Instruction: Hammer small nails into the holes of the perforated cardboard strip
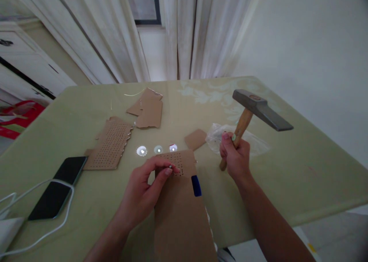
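My right hand (235, 156) is wrapped round the wooden handle of a hammer (258, 110), whose grey steel head is raised above the table to the right. My left hand (146, 189) pinches a small nail (170, 166) between thumb and forefinger, upright on a long strip of brown cardboard (179, 212) that has a patch of small holes near its far end. A blue object (196, 185) lies at the strip's right edge.
A perforated cardboard piece (110, 145) and torn cardboard scraps (148, 110) lie further back on the green table (301, 170). A small cardboard square (195, 138) sits beside a clear plastic bag (253, 143). A black phone (59, 187) with white cable (34, 216) lies left.
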The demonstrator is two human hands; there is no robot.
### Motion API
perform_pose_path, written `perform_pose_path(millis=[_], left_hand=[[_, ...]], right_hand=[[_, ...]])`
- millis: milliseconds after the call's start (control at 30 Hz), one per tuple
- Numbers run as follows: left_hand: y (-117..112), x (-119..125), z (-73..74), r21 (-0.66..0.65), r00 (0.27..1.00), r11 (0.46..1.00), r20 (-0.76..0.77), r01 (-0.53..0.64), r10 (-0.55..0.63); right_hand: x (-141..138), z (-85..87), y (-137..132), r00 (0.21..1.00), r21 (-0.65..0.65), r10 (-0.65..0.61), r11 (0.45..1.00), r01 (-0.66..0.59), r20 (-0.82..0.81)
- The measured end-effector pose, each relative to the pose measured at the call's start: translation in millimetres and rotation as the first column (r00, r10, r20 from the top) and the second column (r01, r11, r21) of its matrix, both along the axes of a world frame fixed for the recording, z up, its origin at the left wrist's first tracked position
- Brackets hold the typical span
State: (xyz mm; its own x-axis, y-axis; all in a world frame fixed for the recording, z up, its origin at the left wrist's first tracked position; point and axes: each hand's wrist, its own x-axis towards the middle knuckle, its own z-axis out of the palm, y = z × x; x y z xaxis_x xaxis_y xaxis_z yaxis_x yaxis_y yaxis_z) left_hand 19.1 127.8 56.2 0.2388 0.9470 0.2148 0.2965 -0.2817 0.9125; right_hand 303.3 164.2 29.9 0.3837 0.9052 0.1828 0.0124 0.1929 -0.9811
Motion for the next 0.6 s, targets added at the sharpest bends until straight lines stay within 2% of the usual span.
perform_pose_path(millis=[200,600], left_hand=[[-0.8,-4.7,-1.3,0.102,0.996,0.994,-0.083,0.045,-0.037],[-0.4,-4.3,-0.9,0.187,0.989,0.980,-0.146,0.067,-0.040]], right_hand=[[-0.6,2.1,-1.4,1.000,0.001,-0.001,1.000,0.001,0.001],[-1.4,2.5,-1.5,1.000,0.012,0.007,1.000,-0.007,-0.001]])
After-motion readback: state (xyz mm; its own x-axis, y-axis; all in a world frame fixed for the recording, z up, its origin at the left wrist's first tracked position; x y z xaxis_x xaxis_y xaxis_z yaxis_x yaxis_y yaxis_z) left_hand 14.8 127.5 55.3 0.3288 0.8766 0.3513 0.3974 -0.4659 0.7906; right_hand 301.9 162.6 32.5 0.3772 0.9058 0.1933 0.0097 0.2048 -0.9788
